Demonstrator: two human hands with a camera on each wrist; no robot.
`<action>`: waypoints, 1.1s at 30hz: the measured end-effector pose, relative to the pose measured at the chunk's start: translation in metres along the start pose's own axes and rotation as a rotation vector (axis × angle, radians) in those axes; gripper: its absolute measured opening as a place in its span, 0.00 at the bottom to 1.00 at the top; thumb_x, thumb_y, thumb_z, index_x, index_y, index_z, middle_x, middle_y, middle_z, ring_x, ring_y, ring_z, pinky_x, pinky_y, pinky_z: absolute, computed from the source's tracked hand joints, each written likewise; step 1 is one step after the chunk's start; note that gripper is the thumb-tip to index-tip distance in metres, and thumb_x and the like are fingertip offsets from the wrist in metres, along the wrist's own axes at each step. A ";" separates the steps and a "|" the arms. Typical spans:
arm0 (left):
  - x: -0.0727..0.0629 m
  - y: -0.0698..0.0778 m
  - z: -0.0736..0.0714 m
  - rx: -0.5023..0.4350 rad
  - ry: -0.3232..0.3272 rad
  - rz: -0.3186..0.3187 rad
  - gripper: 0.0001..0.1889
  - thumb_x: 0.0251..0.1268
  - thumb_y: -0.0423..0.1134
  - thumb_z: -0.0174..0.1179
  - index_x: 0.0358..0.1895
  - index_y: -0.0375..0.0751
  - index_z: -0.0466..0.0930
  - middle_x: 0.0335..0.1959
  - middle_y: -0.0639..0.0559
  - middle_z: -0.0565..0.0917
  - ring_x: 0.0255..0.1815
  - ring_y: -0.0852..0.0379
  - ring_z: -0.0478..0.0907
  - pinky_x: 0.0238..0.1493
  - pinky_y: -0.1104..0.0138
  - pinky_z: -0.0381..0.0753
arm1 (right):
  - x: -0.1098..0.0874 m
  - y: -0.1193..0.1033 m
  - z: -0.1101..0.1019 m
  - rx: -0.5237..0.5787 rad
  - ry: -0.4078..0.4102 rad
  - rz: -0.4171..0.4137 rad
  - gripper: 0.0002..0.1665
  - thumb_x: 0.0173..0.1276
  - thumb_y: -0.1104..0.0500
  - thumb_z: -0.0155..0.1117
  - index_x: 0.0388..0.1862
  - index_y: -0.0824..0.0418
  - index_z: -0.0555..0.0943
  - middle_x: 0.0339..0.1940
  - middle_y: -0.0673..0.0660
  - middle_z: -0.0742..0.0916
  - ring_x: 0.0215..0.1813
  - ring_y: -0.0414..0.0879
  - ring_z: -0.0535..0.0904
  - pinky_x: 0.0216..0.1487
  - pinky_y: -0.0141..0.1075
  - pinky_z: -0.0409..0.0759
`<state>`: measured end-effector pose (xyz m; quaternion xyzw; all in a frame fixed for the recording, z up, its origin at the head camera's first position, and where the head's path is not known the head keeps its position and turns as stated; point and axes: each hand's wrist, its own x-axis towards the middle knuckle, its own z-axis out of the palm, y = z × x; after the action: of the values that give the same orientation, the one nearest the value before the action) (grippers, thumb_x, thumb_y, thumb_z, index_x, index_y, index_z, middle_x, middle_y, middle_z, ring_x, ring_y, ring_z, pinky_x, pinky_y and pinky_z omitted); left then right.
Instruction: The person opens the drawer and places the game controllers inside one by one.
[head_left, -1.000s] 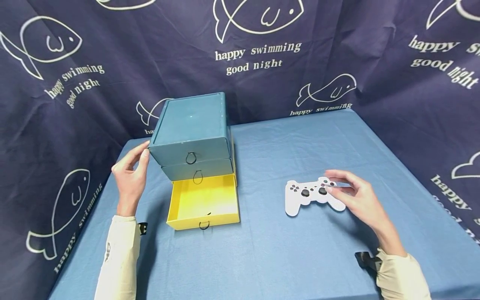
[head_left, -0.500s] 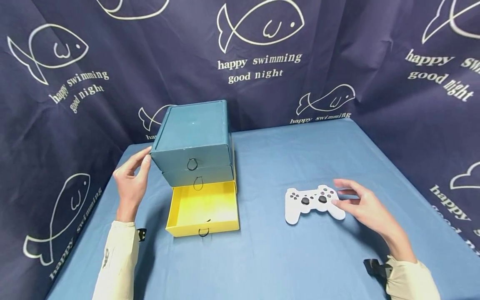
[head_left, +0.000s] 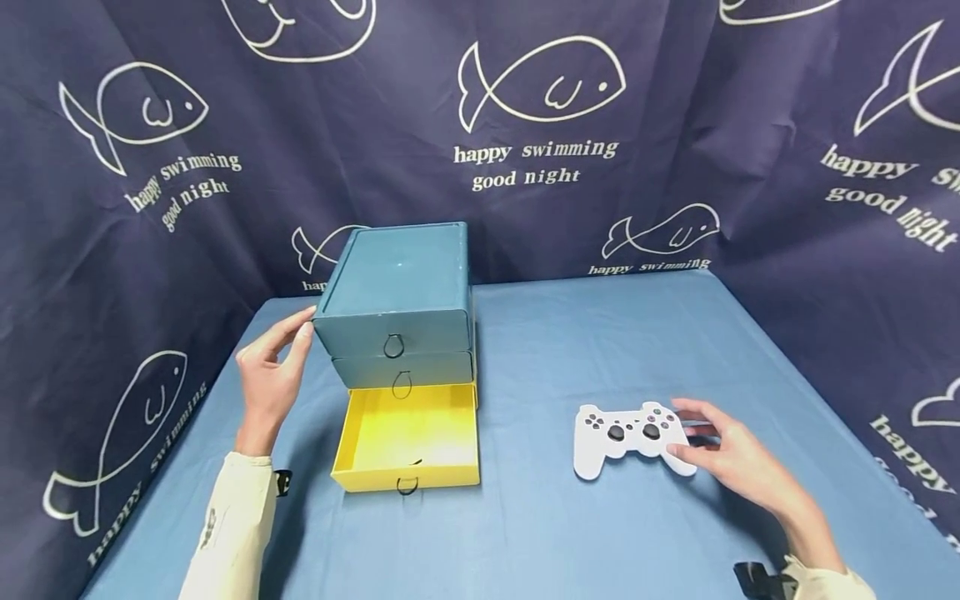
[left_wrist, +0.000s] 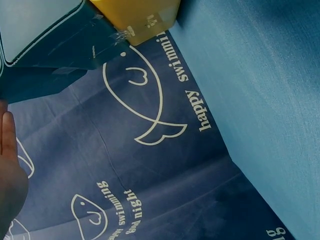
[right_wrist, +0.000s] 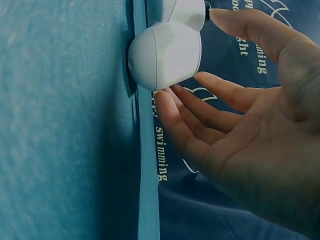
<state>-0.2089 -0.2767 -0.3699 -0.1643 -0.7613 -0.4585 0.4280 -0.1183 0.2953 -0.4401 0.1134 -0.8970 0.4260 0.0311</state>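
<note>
A white game controller (head_left: 632, 430) with two black thumbsticks lies on the blue cloth, right of centre. My right hand (head_left: 738, 462) is at its right grip, thumb and fingers spread, fingertips right at the edge. In the right wrist view the fingers (right_wrist: 172, 110) lie loosely against the white shell (right_wrist: 175, 55). My left hand (head_left: 272, 375) touches the front left corner of a blue drawer box (head_left: 401, 275) with nearly straight fingers. Below the blue drawers, a yellow drawer (head_left: 412, 425) stands pulled out, a small dark mark near its front wall.
Black loop pulls (head_left: 393, 346) hang on the drawer fronts. A blue cloth (head_left: 525, 533) covers the table. Dark navy fabric (head_left: 540, 225) with white fish drawings rises behind and at both sides.
My right hand has drawn back slightly rightward from the controller's face to its right edge. My left hand stays at the box corner. The head view has tilted up.
</note>
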 end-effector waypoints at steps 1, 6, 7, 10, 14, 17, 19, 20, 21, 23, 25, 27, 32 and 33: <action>0.001 0.001 0.000 0.000 -0.004 0.002 0.16 0.66 0.17 0.62 0.54 0.26 0.86 0.47 0.33 0.87 0.46 0.74 0.83 0.54 0.76 0.78 | 0.000 0.001 0.001 -0.002 -0.006 0.000 0.37 0.66 0.62 0.76 0.70 0.69 0.72 0.60 0.69 0.82 0.51 0.35 0.79 0.46 0.32 0.80; 0.003 0.001 0.002 -0.009 -0.023 0.009 0.15 0.66 0.17 0.61 0.54 0.26 0.86 0.47 0.31 0.87 0.45 0.74 0.82 0.53 0.76 0.77 | -0.005 0.004 0.005 -0.013 -0.011 0.002 0.37 0.65 0.62 0.76 0.70 0.69 0.72 0.58 0.68 0.82 0.49 0.34 0.79 0.45 0.33 0.80; 0.003 0.001 0.003 -0.011 -0.030 0.013 0.15 0.66 0.17 0.62 0.54 0.26 0.86 0.47 0.31 0.87 0.45 0.74 0.82 0.53 0.76 0.77 | -0.006 0.004 0.005 -0.017 -0.010 0.002 0.37 0.65 0.62 0.76 0.70 0.69 0.72 0.58 0.68 0.82 0.48 0.34 0.79 0.45 0.33 0.80; 0.003 -0.001 0.005 -0.012 -0.046 0.020 0.16 0.66 0.18 0.63 0.55 0.29 0.87 0.49 0.34 0.88 0.46 0.73 0.83 0.53 0.76 0.78 | -0.011 0.007 0.008 -0.023 -0.006 0.009 0.38 0.64 0.63 0.77 0.70 0.69 0.72 0.57 0.67 0.83 0.47 0.32 0.79 0.43 0.32 0.80; 0.005 -0.001 0.007 -0.019 -0.067 0.035 0.16 0.67 0.20 0.64 0.56 0.32 0.87 0.50 0.39 0.88 0.48 0.72 0.83 0.54 0.76 0.78 | -0.015 0.010 0.010 -0.033 -0.010 0.021 0.38 0.63 0.64 0.77 0.70 0.68 0.72 0.55 0.65 0.83 0.46 0.32 0.79 0.41 0.30 0.79; 0.007 -0.001 0.008 -0.029 -0.072 0.048 0.16 0.68 0.21 0.64 0.56 0.32 0.87 0.50 0.40 0.89 0.48 0.71 0.83 0.53 0.74 0.79 | -0.016 0.012 0.011 -0.047 -0.020 0.022 0.38 0.63 0.64 0.76 0.70 0.68 0.71 0.54 0.63 0.83 0.45 0.32 0.79 0.41 0.30 0.78; 0.007 -0.001 0.007 -0.030 -0.070 0.054 0.16 0.68 0.22 0.64 0.56 0.33 0.87 0.50 0.40 0.89 0.48 0.71 0.83 0.53 0.74 0.79 | -0.016 0.012 0.011 -0.051 -0.030 0.024 0.38 0.64 0.64 0.76 0.70 0.68 0.70 0.53 0.63 0.83 0.45 0.32 0.79 0.40 0.30 0.78; 0.007 -0.002 0.007 -0.030 -0.067 0.058 0.16 0.68 0.22 0.64 0.56 0.32 0.87 0.49 0.40 0.89 0.48 0.71 0.83 0.53 0.74 0.79 | -0.015 0.012 0.011 -0.050 -0.035 0.024 0.39 0.64 0.64 0.76 0.71 0.69 0.70 0.53 0.63 0.83 0.45 0.32 0.79 0.40 0.30 0.78; 0.006 -0.002 0.006 -0.028 -0.063 0.059 0.16 0.67 0.22 0.64 0.56 0.33 0.88 0.49 0.40 0.89 0.47 0.71 0.83 0.52 0.74 0.79 | -0.015 0.012 0.011 -0.050 -0.041 0.025 0.39 0.64 0.64 0.76 0.71 0.69 0.69 0.53 0.63 0.83 0.45 0.32 0.79 0.40 0.30 0.78; 0.005 -0.003 0.004 -0.023 -0.058 0.058 0.16 0.67 0.21 0.64 0.56 0.33 0.88 0.49 0.40 0.89 0.47 0.72 0.83 0.52 0.75 0.79 | -0.012 0.012 0.012 -0.047 -0.048 0.023 0.39 0.64 0.65 0.76 0.71 0.69 0.69 0.53 0.64 0.83 0.45 0.32 0.79 0.40 0.30 0.78; 0.004 -0.004 0.002 -0.020 -0.053 0.057 0.16 0.67 0.21 0.64 0.56 0.32 0.88 0.49 0.40 0.89 0.47 0.72 0.83 0.52 0.74 0.79 | -0.010 0.011 0.012 -0.046 -0.055 0.021 0.39 0.64 0.65 0.76 0.71 0.69 0.69 0.53 0.64 0.83 0.45 0.31 0.79 0.40 0.30 0.78; 0.004 -0.005 0.000 -0.016 -0.048 0.052 0.16 0.67 0.21 0.64 0.56 0.33 0.88 0.49 0.40 0.89 0.48 0.72 0.83 0.53 0.74 0.79 | -0.007 0.011 0.013 -0.047 -0.061 0.017 0.39 0.64 0.65 0.76 0.71 0.70 0.69 0.53 0.65 0.83 0.45 0.31 0.79 0.40 0.30 0.78; 0.003 -0.006 -0.005 -0.014 -0.037 0.049 0.16 0.67 0.21 0.64 0.56 0.32 0.87 0.50 0.40 0.89 0.48 0.71 0.83 0.53 0.74 0.79 | 0.004 0.010 0.014 -0.065 -0.069 -0.010 0.40 0.63 0.64 0.77 0.70 0.70 0.70 0.53 0.63 0.83 0.45 0.30 0.79 0.40 0.29 0.78; 0.002 -0.007 -0.006 -0.014 -0.035 0.049 0.16 0.67 0.21 0.64 0.56 0.32 0.87 0.50 0.40 0.89 0.48 0.71 0.84 0.53 0.74 0.79 | 0.006 0.009 0.015 -0.071 -0.068 -0.020 0.40 0.62 0.64 0.77 0.70 0.70 0.70 0.52 0.62 0.83 0.45 0.30 0.79 0.40 0.29 0.78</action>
<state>-0.2114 -0.2857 -0.3705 -0.1939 -0.7611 -0.4501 0.4248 -0.1259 0.2883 -0.4555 0.1357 -0.9109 0.3897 0.0088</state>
